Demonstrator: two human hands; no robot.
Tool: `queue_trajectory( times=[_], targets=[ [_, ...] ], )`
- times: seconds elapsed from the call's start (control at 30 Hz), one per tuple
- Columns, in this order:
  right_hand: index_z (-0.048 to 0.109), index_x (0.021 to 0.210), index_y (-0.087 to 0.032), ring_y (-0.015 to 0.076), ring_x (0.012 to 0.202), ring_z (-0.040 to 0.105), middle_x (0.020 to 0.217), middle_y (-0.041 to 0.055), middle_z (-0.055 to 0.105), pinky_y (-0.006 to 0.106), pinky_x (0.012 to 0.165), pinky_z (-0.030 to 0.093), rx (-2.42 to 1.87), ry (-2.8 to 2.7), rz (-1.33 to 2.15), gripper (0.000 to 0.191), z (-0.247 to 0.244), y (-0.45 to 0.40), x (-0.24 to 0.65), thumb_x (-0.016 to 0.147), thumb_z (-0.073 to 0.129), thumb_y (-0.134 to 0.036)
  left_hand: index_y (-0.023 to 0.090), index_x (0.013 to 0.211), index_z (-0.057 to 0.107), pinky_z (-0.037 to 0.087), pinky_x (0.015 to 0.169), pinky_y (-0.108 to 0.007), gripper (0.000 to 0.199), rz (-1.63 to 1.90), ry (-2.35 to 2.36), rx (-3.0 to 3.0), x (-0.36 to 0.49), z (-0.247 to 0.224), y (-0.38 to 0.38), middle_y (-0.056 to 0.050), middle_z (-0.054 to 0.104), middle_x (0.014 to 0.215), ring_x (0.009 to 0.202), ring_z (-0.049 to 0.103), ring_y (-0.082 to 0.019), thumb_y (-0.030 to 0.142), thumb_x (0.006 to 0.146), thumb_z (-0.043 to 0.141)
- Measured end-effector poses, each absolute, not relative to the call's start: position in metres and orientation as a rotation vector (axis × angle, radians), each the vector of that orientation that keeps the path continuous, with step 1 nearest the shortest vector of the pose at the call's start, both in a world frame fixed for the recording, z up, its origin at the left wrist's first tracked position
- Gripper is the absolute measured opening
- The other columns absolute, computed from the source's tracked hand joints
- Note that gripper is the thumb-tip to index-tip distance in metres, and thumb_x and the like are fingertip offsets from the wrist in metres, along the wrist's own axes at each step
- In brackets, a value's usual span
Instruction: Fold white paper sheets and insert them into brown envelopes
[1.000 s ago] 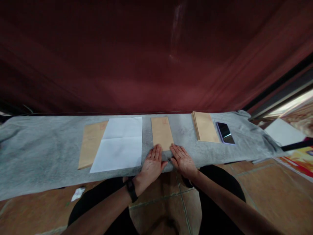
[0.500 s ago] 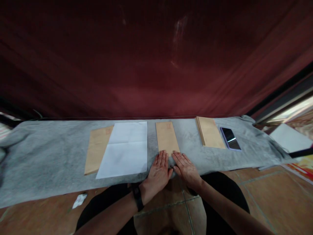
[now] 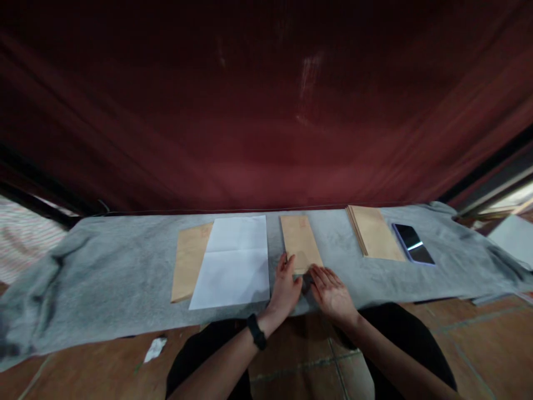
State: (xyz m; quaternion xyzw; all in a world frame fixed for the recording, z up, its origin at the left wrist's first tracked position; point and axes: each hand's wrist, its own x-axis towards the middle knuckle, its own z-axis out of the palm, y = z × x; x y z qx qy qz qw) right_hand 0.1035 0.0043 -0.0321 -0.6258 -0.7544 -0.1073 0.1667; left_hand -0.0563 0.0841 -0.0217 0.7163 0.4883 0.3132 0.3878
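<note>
A brown paper envelope (image 3: 300,239) lies flat on grey cloth in front of me, a faint red print near its far end. At its lower left corner, my left hand (image 3: 286,289) is turned on its side, fingertips against the left edge and thumb apart from them near the bottom edge. My right hand (image 3: 333,293) rests with fingers stretched over the lower right corner. Left of this envelope is a white sheet of paper (image 3: 235,272) with a crease across it. It partly covers another brown envelope (image 3: 189,261).
A stack of brown envelopes (image 3: 377,233) lies to the right, beside a phone (image 3: 413,244) in a purple case. Grey cloth (image 3: 125,278) covers the long, narrow surface. Behind it rises a dark red panel (image 3: 266,139). A crumpled white scrap (image 3: 155,349) is on the tiled floor.
My left hand has turned from lying flat on the envelope's near end to its left edge. The right hand stays at the lower right corner. The whole view has shifted slightly.
</note>
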Motion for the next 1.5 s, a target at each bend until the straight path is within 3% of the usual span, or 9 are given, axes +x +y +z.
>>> queue_trajectory(
  times=[0.17,0.33,0.53,0.77,0.93,1.07,1.27,1.4,1.5],
  targets=[
    [0.063,0.127,-0.016,0.0259,0.112,0.066,0.128,0.0129,0.069,0.038,0.098,0.048,-1.912,-2.12,-0.276,0.031,-0.018,0.012,0.094,0.102,0.047,-0.026,0.019,0.145,0.044,0.056,0.089,-0.034,0.071,0.909,1.169,1.359,-0.046,-0.019,0.097,-0.007,0.071,0.11,0.099,0.069,-0.019,0.006,0.076,0.058],
    [0.062,0.115,-0.02,0.0219,0.092,0.068,0.112,0.0095,0.07,0.031,0.078,0.048,-2.031,-2.042,-0.216,0.02,0.0,0.023,0.086,0.102,0.048,-0.025,0.018,0.133,0.054,0.052,0.063,-0.025,0.061,0.901,0.989,1.147,-0.039,-0.001,0.098,0.0,0.071,0.086,0.067,0.065,-0.013,0.007,0.074,0.06],
    [0.064,0.099,-0.02,0.0185,0.071,0.066,0.094,0.0078,0.07,0.028,0.06,0.043,-2.013,-1.72,0.021,0.025,0.027,0.037,0.11,0.103,0.04,-0.025,0.021,0.14,0.052,0.055,0.076,-0.028,0.066,0.914,0.765,1.067,-0.041,0.02,0.095,-0.005,0.071,0.1,0.087,0.068,-0.017,0.032,0.08,0.077],
    [0.063,0.08,-0.021,0.018,0.059,0.064,0.062,-0.0022,0.063,0.032,0.065,0.056,-1.405,-0.654,0.74,0.042,0.027,0.054,0.113,0.075,0.078,-0.059,0.021,0.133,0.058,0.057,0.075,-0.03,0.058,0.764,0.864,0.948,-0.044,0.019,0.094,-0.006,0.072,0.099,0.088,0.07,-0.019,0.044,0.083,0.075],
    [0.068,0.098,-0.019,0.0197,0.069,0.072,0.082,0.0031,0.076,0.033,0.071,0.06,-1.161,-0.419,1.098,0.045,0.005,0.046,0.071,0.069,0.086,-0.049,0.019,0.12,0.062,0.051,0.059,-0.022,0.049,0.803,0.871,1.019,-0.038,0.01,0.097,-0.003,0.073,0.085,0.069,0.067,-0.014,0.036,0.077,0.078],
    [0.069,0.086,-0.018,0.0223,0.082,0.076,0.086,0.0067,0.078,0.034,0.083,0.06,-1.118,-0.357,1.324,0.033,0.0,0.037,0.069,0.068,0.086,-0.04,0.018,0.107,0.061,0.043,0.047,-0.018,0.038,0.774,0.992,1.074,-0.038,-0.004,0.108,0.001,0.071,0.075,0.049,0.057,-0.008,0.026,0.073,0.075],
    [0.074,0.102,-0.013,0.0227,0.079,0.075,0.107,0.0162,0.077,0.039,0.078,0.06,-1.349,-0.637,1.718,0.04,0.017,0.033,0.118,0.084,0.07,-0.047,0.017,0.118,0.056,0.037,0.038,-0.018,0.048,0.67,1.115,1.173,-0.046,-0.013,0.12,0.005,0.065,0.062,0.038,0.051,-0.009,0.025,0.073,0.071],
    [0.075,0.113,-0.019,0.0261,0.107,0.071,0.121,0.0134,0.074,0.043,0.097,0.056,-1.52,-1.191,1.22,0.044,0.018,0.05,0.134,0.095,0.053,-0.053,0.013,0.146,0.035,0.039,0.038,-0.018,0.079,0.665,1.164,1.113,-0.049,-0.008,0.116,0.007,0.063,0.058,0.039,0.054,-0.011,0.021,0.074,0.067],
    [0.062,0.139,-0.023,0.0247,0.14,0.05,0.15,0.0096,0.056,0.047,0.12,0.037,-1.525,-1.712,0.768,0.044,0.005,0.062,0.128,0.102,0.045,-0.04,0.013,0.156,0.019,0.04,0.039,-0.018,0.096,0.662,1.159,1.101,-0.053,-0.004,0.112,0.008,0.062,0.056,0.039,0.054,-0.012,0.021,0.074,0.068]
  ],
)
